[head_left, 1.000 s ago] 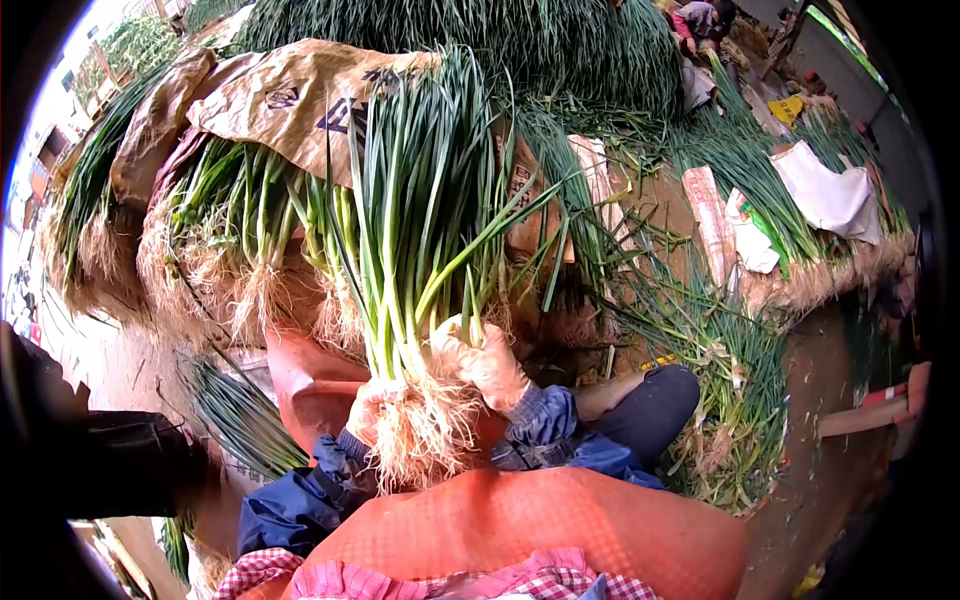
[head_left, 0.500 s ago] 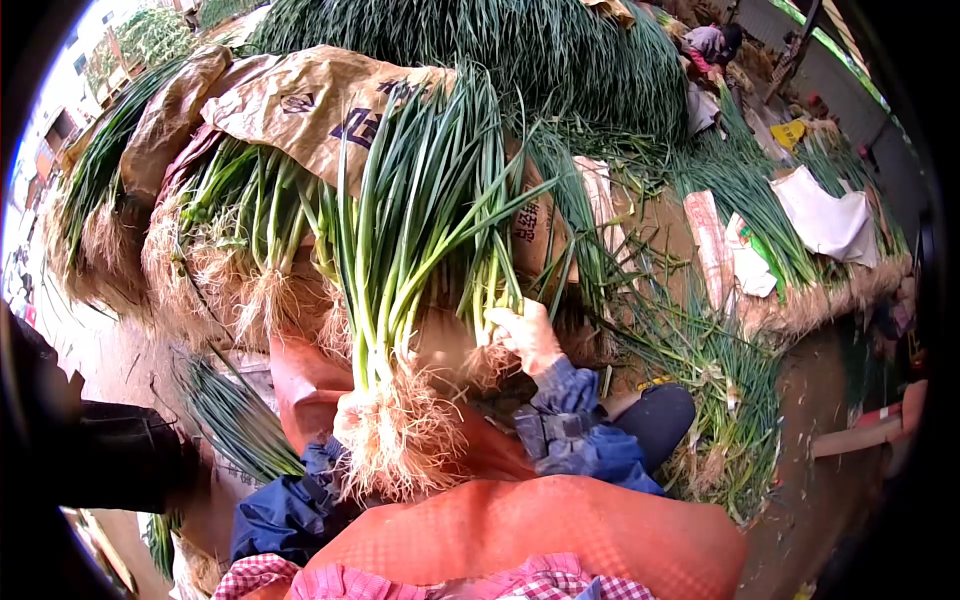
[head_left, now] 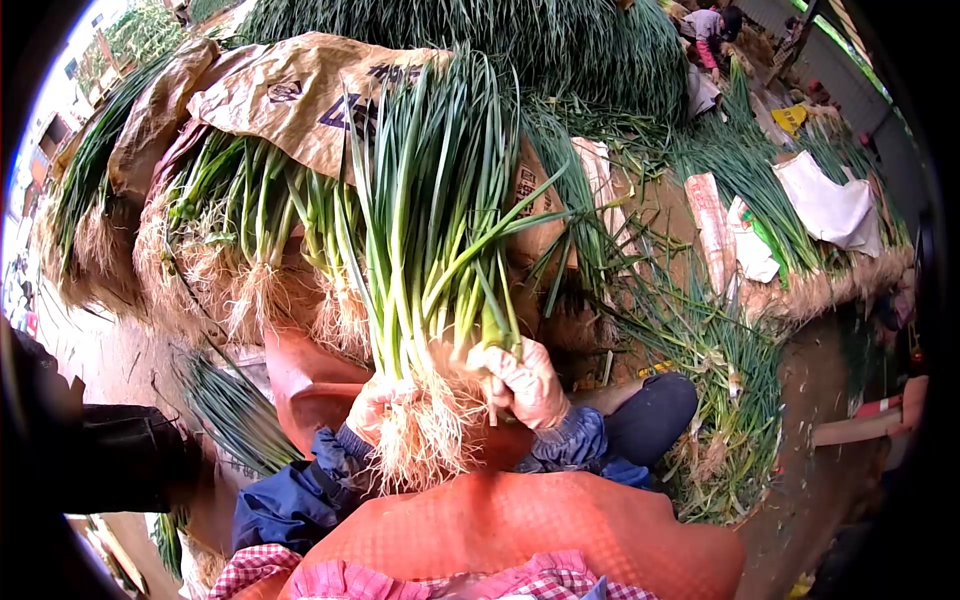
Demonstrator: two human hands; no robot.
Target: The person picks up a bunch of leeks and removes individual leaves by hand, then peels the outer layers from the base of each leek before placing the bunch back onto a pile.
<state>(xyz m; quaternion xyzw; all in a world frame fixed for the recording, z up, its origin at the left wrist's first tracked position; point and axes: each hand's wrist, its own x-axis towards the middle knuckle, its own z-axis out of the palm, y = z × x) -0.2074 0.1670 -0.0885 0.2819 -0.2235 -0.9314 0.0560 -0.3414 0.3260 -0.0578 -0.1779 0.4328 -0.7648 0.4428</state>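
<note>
A thick bunch of green onions point(head_left: 405, 300) stands in front of me, its long leaves rising over a sack and its pale, stringy roots hanging toward my lap. My left hand point(head_left: 370, 408) is closed around the lower stalks, just above the roots, which partly cover its fingers. Close by on the right, my right hand point(head_left: 530, 385) grips a smaller clump of green onion stalks point(head_left: 497, 330). That clump sits against the right side of the bunch. An orange apron point(head_left: 520, 520) covers my lap below both hands.
More green onions point(head_left: 250, 230) lie behind under a brown printed sack point(head_left: 290, 100). A tall leafy heap point(head_left: 480, 50) rises at the back. Loose onions point(head_left: 700, 390) and white cloths point(head_left: 825, 205) lie to the right. Another person point(head_left: 710, 35) bends at the far right.
My right hand has come down with its clump, nearer the roots of the bunch. My left hand has moved the bunch slightly right, and more of that hand shows.
</note>
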